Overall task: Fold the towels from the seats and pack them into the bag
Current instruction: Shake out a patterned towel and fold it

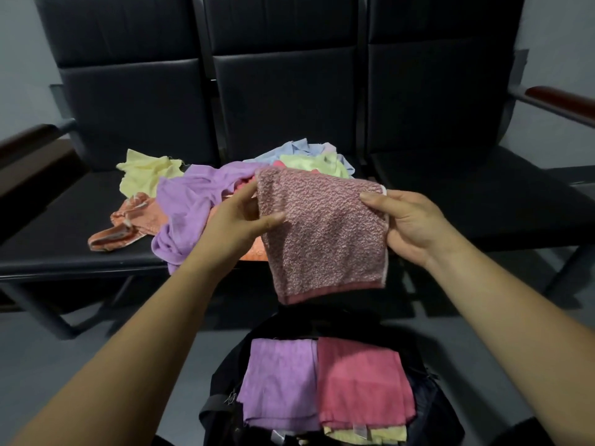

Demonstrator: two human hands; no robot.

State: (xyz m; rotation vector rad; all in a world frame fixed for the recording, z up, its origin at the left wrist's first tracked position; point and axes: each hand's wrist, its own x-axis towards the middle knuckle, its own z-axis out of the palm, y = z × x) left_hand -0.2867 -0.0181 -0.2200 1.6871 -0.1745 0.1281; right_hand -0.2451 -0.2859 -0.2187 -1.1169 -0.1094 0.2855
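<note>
Item: mauve towel, half-folded, hanging above the open bag. Left grip and right grip each pinch an upper edge, keeping it spread, likely for the next fold. Unfolded pile waits on the bench.

Mottled pink towel, lilac towel, yellow towel, black seats.

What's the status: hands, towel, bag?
Left hand and right hand grip pink towel above bag. Packed: purple towel, red towel. Pile on seats; nothing blocking.
</note>
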